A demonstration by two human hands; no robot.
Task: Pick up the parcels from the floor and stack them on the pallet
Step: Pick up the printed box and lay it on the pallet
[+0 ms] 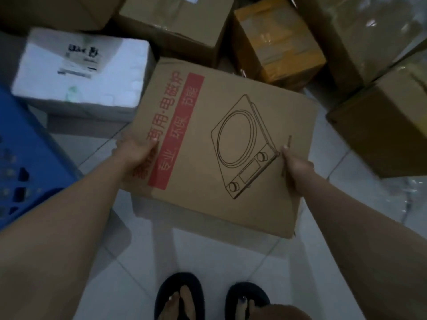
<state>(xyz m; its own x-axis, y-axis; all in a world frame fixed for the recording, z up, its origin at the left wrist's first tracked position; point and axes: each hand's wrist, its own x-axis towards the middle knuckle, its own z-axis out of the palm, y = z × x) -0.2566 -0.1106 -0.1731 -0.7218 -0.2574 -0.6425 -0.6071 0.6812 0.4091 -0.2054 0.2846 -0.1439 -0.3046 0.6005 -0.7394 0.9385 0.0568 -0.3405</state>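
Flat printed parcel, 1: brown card, red band, line drawing of a cooker; held tilted above the tiled floor
Left grip, 1: curled round the parcel's left edge, thumb on top
Right grip, 1: curled round its right edge, thumb on top
Blue pallet, 1: left of the parcel, apart
White foam box, 1: beyond the parcel's left corner
Brown cartons, 4, and yellow-taped carton, 1: beyond and right of the parcel
Black sandals, 2: nearer than the parcel
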